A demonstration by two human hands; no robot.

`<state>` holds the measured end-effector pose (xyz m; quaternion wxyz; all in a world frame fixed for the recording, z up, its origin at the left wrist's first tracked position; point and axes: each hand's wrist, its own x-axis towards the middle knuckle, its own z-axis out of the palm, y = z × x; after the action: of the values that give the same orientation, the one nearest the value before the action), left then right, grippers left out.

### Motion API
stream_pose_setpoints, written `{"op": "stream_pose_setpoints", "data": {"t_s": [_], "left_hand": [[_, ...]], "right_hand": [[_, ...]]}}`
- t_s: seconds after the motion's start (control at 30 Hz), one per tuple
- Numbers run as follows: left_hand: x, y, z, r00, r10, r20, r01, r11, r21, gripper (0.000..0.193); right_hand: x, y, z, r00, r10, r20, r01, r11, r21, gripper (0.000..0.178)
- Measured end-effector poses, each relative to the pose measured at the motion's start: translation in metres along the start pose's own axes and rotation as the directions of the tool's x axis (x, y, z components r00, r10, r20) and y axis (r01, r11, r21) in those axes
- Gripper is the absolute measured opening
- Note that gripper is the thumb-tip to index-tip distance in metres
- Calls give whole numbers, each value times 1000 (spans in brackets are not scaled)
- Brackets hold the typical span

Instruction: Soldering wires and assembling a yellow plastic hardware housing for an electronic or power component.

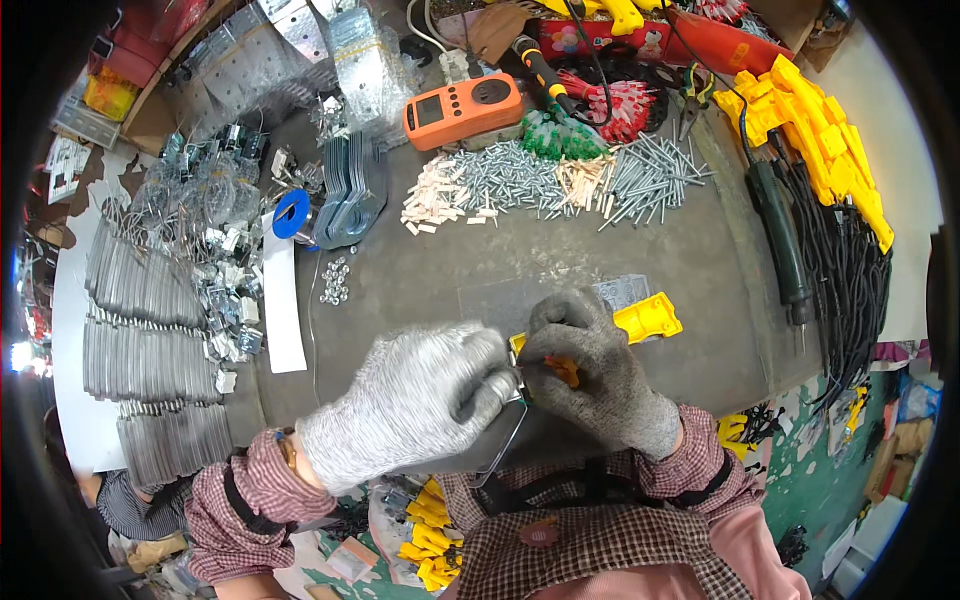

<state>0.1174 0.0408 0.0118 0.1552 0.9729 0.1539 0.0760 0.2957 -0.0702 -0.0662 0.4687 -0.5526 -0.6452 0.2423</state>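
Note:
My left hand (420, 395), in a pale grey knit glove blurred by motion, is closed near the table's front edge. My right hand (585, 365), in a darker, soiled grey glove, is closed right beside it. Fingertips of both hands come together over a small part that I cannot make out. From between them a thin bent metal wire (510, 440) hangs down past the table edge. Behind the right fingers lies a yellow plastic housing (650, 318), partly covered by that hand. A clear flat plastic piece (622, 290) shows just beyond it.
Screws (510, 172), red and green small parts (562, 133) and an orange meter (463, 110) lie at the back. To the right are a soldering iron (775, 235), black cables (850, 290) and yellow housings (815, 125). Metal tubes (150, 360), a solder spool (292, 213) and nuts (336, 281) sit left.

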Motion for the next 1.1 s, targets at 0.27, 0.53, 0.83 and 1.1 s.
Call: {"op": "stream_pose_setpoints", "data": {"t_s": [0.27, 0.53, 0.83, 1.1], "left_hand": [[3, -3, -4, 927, -52, 371, 135, 970, -200, 23], [0, -4, 4, 982, 40, 185, -50, 997, 52, 38], [-1, 4, 1, 794, -385, 471, 584, 697, -416, 37], [1, -4, -4, 516, -283, 809, 857, 165, -489, 35]], "right_hand": [[-2, 6, -1, 998, -40, 54, 35, 996, 85, 21], [-3, 6, 0, 998, 30, 54, -38, 987, 154, 19], [-3, 7, 2, 999, -11, 36, 6, 990, 139, 20], [-3, 7, 2, 999, -13, 32, 10, 995, 101, 20]]}}
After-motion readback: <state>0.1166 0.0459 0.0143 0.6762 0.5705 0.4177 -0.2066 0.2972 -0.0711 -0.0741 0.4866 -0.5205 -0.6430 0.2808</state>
